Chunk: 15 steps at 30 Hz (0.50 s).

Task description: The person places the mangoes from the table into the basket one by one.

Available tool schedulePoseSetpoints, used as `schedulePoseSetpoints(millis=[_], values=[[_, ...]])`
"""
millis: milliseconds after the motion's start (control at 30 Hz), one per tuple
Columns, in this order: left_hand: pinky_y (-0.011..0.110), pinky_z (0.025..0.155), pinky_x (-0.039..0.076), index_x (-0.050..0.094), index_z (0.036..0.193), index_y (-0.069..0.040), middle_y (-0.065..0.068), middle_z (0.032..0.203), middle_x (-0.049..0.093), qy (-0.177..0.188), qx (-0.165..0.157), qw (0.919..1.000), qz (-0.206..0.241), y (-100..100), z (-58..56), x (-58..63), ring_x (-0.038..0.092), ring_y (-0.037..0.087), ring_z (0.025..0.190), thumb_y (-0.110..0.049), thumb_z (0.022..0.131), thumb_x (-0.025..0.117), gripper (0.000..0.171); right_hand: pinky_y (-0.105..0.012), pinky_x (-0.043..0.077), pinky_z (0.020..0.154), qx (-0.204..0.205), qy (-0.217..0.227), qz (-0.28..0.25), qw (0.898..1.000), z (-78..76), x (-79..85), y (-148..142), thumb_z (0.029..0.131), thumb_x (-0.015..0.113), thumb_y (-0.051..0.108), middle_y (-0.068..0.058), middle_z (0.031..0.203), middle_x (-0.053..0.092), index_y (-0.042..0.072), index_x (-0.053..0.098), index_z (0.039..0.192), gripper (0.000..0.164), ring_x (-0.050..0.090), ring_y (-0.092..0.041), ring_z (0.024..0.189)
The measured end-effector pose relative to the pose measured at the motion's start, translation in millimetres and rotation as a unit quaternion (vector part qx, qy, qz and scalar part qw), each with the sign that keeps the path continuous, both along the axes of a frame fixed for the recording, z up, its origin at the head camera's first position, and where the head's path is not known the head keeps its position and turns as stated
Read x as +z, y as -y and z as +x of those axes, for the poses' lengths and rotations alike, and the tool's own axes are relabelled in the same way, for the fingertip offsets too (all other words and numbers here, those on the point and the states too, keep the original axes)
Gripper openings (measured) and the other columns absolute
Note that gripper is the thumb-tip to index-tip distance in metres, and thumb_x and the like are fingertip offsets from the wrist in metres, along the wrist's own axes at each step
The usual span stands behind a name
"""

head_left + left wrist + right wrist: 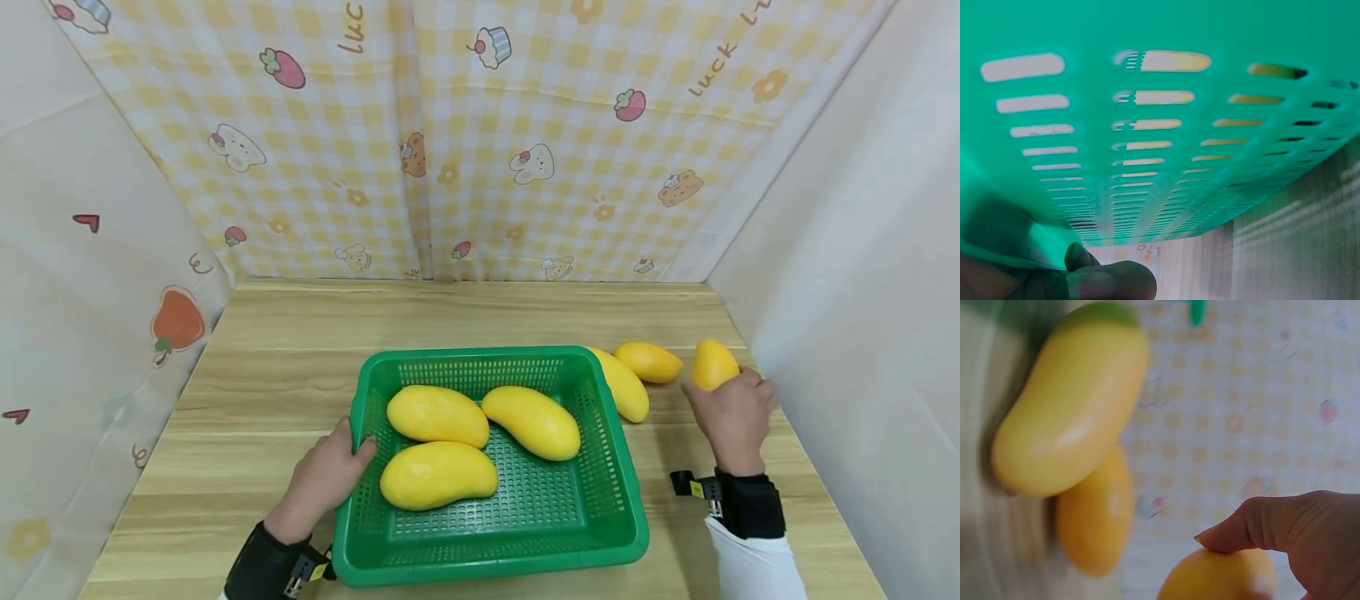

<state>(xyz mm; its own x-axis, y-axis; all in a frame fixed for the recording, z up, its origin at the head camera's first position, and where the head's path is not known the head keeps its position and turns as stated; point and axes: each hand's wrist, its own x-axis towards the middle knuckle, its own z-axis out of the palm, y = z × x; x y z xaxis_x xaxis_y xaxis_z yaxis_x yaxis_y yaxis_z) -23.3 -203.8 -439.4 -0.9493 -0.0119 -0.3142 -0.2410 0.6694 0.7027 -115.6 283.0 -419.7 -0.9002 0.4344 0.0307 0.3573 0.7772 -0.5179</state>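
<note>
A green plastic basket (491, 571) with slotted walls stands on the wooden table. My left hand (327, 472) grips its left rim, thumb over the edge; in the left wrist view the fingers (1122, 279) show below the slotted wall. Three yellow mangoes lie inside: one at the upper left (437, 416), one at the lower left (438, 476), one at the right (531, 422). Right of the basket, my right hand (737, 414) holds an orange-yellow mango (714, 364), its thumb pressed against the skin in the right wrist view. Part of that mango is hidden by the hand.
Between the basket and my right hand lie a long yellow mango (624, 388), partly hidden by the basket rim, and a smaller orange-yellow mango (649, 362). A checked curtain (480, 208) closes off the back, with pale cloth walls left and right (862, 333).
</note>
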Motion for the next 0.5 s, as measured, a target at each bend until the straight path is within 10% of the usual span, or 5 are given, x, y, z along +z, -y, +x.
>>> schedulePoseSetpoints(millis=[500], values=[[0.03,0.043,0.049,0.04,0.125,0.008,0.007,0.068,0.057,-0.003,0.0,1.0,0.002,-0.3,1.5,-1.4,0.059,0.015,0.049,-0.019,0.099,0.045,0.038,-0.05,0.039,0.074,0.09,-0.117,-0.026,0.989,20.7,42.5,52.7,0.079,0.074,0.022,-0.033,0.116,0.044,-0.015,0.042,0.131,0.072,0.041,-0.044,0.102]])
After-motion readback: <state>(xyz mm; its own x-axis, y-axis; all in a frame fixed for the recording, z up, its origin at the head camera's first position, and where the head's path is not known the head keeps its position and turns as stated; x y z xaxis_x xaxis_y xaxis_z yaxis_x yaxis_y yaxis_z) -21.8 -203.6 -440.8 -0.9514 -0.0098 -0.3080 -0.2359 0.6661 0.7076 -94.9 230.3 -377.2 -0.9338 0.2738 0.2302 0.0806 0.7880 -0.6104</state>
